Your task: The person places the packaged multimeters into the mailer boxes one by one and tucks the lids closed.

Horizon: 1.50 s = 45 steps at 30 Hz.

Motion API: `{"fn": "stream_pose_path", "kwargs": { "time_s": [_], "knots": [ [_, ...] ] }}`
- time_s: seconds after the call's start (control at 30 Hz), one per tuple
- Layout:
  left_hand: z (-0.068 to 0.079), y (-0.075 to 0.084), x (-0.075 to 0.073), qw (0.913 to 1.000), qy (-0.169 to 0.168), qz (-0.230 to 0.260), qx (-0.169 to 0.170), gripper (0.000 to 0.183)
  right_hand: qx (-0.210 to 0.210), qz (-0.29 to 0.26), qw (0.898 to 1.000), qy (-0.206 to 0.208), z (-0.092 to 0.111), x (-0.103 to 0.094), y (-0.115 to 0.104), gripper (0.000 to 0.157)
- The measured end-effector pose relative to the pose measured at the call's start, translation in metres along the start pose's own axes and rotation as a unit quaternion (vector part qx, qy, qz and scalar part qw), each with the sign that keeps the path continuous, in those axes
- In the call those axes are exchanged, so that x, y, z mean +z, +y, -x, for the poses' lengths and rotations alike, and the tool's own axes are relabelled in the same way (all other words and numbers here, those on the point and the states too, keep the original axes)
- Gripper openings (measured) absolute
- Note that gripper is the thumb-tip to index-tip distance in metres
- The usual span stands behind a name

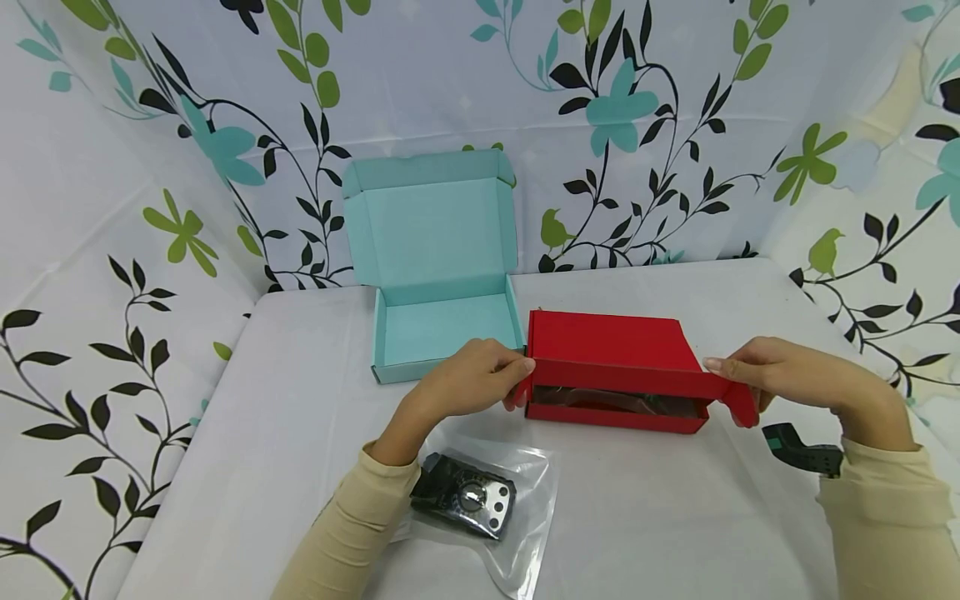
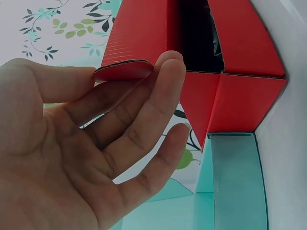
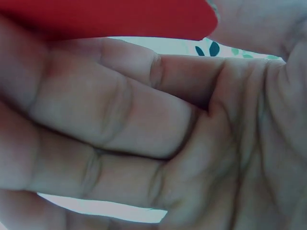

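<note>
A red cardboard box (image 1: 611,342) stands on the table with its lid partly lowered, leaving a gap along the front. Through that gap something in clear plastic (image 1: 615,400) shows, its kind unclear. At the box's left front corner my left hand (image 1: 474,377) pinches a side flap of the lid (image 2: 125,71) between thumb and fingers. My right hand (image 1: 806,379) holds the opposite side flap (image 1: 741,404) at the right corner. In the right wrist view the red flap (image 3: 110,19) lies between the thumb and the curled fingers.
Behind and left stands an open turquoise box (image 1: 442,329), its lid upright, close to the red box. In front lies a clear plastic bag (image 1: 528,500) with a black wrapped item (image 1: 468,496) on it. A dark device (image 1: 802,450) sits at my right wrist. Patterned cloth (image 1: 450,75) hangs behind.
</note>
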<state>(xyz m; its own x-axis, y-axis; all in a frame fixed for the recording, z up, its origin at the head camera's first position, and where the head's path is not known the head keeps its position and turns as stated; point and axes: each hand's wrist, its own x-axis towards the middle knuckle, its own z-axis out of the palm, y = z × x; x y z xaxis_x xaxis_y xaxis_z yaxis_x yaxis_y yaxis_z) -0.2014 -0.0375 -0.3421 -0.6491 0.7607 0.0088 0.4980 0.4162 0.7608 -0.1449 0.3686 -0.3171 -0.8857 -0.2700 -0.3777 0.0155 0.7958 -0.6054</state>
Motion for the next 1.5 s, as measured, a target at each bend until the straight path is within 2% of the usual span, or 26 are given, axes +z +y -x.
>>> {"fn": "stream_pose_path", "kwargs": {
  "time_s": [0.33,0.73,1.1,1.33,1.5],
  "knots": [
    [-0.005,-0.001,0.001,0.9998,-0.02,0.003,-0.004,0.043,0.001,-0.026,1.0,-0.013,0.0,0.003,0.004,0.049],
    [-0.001,-0.007,0.002,0.999,-0.037,0.02,-0.015,0.042,0.002,-0.028,0.999,-0.023,-0.008,0.01,0.007,0.04],
    [-0.003,-0.013,0.008,0.9978,-0.05,0.029,-0.034,0.041,0.016,-0.056,0.997,-0.052,-0.01,0.016,0.011,0.035],
    [-0.002,-0.012,0.01,0.997,-0.055,0.031,-0.045,0.04,0.009,-0.064,0.996,-0.057,-0.011,0.022,0.015,0.037],
    [-0.002,-0.013,0.012,0.9967,-0.057,0.031,-0.049,0.039,-0.01,-0.067,0.996,-0.057,-0.009,0.026,0.015,0.038]
  ]
}}
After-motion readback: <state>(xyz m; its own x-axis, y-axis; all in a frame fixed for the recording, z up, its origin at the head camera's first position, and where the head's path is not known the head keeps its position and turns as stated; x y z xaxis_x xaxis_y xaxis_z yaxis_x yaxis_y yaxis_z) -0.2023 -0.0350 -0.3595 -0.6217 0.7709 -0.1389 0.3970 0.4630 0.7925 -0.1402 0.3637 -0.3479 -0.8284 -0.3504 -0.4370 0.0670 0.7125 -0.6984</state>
